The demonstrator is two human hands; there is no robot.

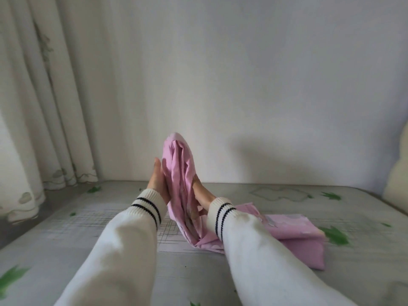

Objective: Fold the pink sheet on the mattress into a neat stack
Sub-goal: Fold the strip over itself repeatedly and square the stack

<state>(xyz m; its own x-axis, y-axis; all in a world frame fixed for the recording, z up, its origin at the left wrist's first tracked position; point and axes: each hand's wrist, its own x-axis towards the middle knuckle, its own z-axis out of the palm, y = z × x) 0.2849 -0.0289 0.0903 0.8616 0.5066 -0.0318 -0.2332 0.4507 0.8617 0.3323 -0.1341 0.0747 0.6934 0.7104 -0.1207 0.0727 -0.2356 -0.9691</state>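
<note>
Head view, pink sheet (178, 173) upright, pressed between both hands' fingers (157, 171)

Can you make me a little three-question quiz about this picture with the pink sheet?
1. True or false: the pink sheet lies completely flat on the mattress.
2. What presses the raised part of the sheet? A) the left hand and right hand, one on each side B) one hand C) nothing
3. Fill in: each white sleeve cuff has two dark ____.

Key: 1 false, part is lifted up; 2 A; 3 stripes.
</note>
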